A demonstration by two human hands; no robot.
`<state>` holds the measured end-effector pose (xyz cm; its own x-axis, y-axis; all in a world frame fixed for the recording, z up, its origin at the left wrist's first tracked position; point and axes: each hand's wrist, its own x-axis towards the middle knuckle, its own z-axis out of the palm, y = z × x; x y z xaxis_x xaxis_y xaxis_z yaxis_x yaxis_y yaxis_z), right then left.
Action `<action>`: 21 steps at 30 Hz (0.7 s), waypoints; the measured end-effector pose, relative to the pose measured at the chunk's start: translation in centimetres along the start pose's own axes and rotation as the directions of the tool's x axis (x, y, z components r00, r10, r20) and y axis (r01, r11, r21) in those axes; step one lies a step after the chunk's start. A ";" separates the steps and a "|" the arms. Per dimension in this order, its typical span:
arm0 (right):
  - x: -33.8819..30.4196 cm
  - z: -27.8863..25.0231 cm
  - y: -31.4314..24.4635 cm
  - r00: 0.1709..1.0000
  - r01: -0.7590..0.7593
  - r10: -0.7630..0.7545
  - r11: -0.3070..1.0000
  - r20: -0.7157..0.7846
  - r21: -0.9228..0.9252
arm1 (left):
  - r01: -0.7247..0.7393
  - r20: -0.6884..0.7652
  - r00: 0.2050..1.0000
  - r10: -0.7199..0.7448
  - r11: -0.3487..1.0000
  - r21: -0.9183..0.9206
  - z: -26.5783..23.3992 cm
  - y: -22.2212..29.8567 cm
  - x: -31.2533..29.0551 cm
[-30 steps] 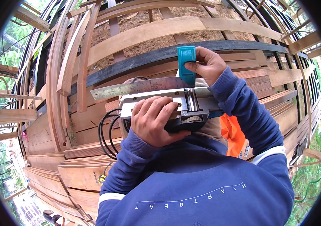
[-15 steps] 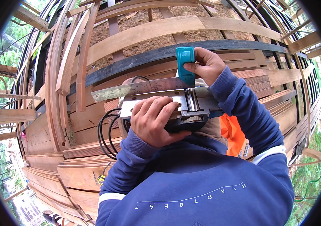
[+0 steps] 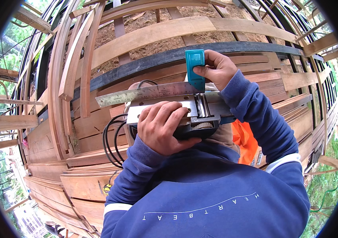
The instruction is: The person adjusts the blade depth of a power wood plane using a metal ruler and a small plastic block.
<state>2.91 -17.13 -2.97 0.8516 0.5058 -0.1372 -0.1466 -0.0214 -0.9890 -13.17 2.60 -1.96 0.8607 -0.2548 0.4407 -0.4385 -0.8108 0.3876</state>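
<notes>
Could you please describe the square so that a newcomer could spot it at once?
Start at the blue sweatshirt, then look above it to the metal-faced power tool. Just beyond, the right hand pinches the square. Its bright teal handle, with a long silver blade reaching left, sets it apart from the brown boards and black beam.

A lap [image 3: 225, 139] in tan trousers carries the upturned planer [image 3: 193, 104] — wooden boards [image 3: 83, 186] alongside bear a small yellow-and-black item [image 3: 107, 189].
</notes>
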 end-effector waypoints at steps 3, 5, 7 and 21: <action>0.0 -0.1 0.0 1.000 0.002 -0.002 1.000 0.003 -0.010 | -0.001 0.000 1.000 0.001 1.000 -0.001 0.1 0.0 0.0; -0.1 0.0 -0.1 1.000 -0.002 0.002 1.000 0.001 0.000 | 0.000 0.001 1.000 0.000 1.000 -0.002 0.0 0.0 0.0; -0.1 0.1 -0.1 1.000 -0.005 0.005 1.000 -0.011 0.009 | 0.002 0.003 1.000 -0.002 1.000 -0.002 0.0 0.0 0.0; 0.1 -0.4 0.6 0.999 0.027 -0.026 0.999 0.021 -0.029 | 0.002 0.007 1.000 -0.002 1.000 -0.004 0.0 0.0 0.0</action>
<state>3.15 -17.44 -3.61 0.8443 0.5244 -0.1099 -0.1089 -0.0329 -0.9935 -13.18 2.58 -1.96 0.8634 -0.2567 0.4344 -0.4376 -0.8095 0.3914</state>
